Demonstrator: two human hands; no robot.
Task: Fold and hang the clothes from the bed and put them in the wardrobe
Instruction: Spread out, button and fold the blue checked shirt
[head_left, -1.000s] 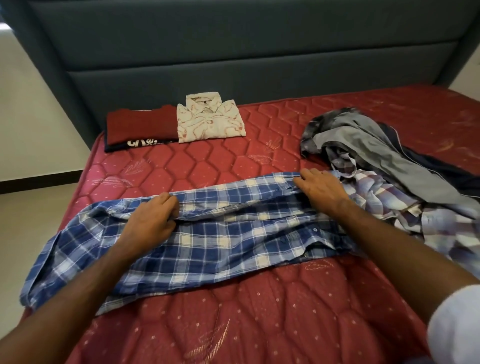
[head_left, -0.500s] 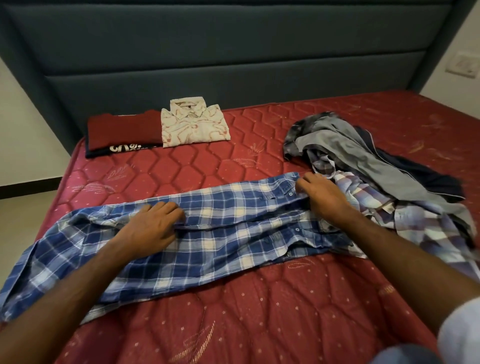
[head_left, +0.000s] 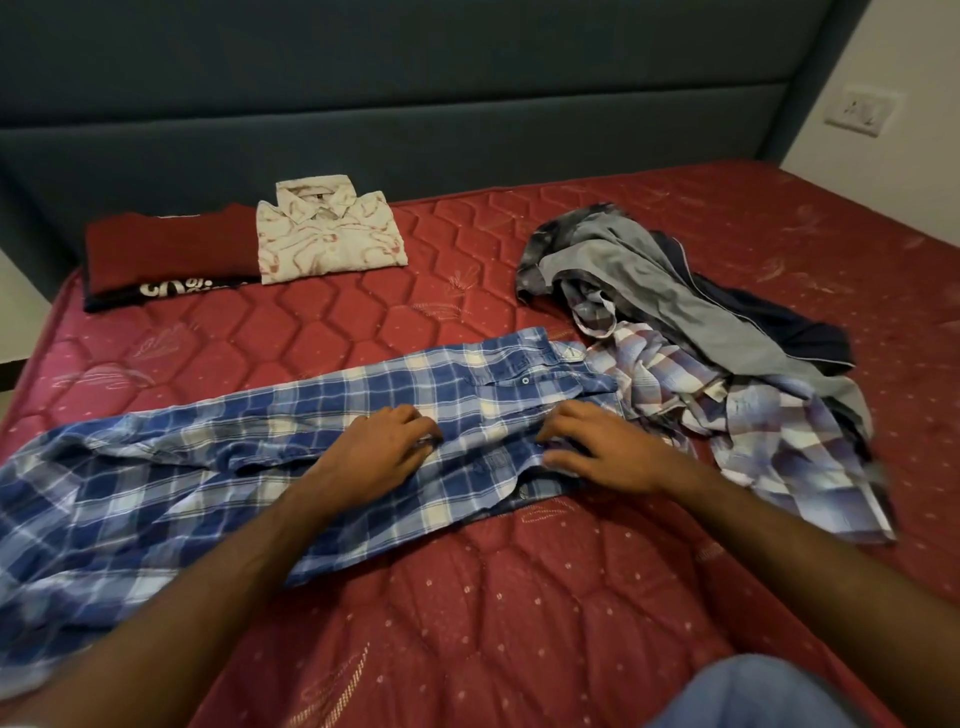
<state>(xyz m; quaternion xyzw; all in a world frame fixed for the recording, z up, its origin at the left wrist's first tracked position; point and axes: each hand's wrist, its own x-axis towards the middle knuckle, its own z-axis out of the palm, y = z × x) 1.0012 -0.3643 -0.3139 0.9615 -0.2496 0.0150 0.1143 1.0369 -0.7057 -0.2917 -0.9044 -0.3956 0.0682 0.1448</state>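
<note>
I count two folded garments beside the padded blue-grey headboard (head_left: 415, 104): one dark red folded T-shirt (head_left: 166, 252) and one cream patterned folded shirt (head_left: 332, 234). Farther from it lie one blue plaid cotton shirt (head_left: 208, 467) and one loose heap of unfolded clothes (head_left: 701, 364).
</note>
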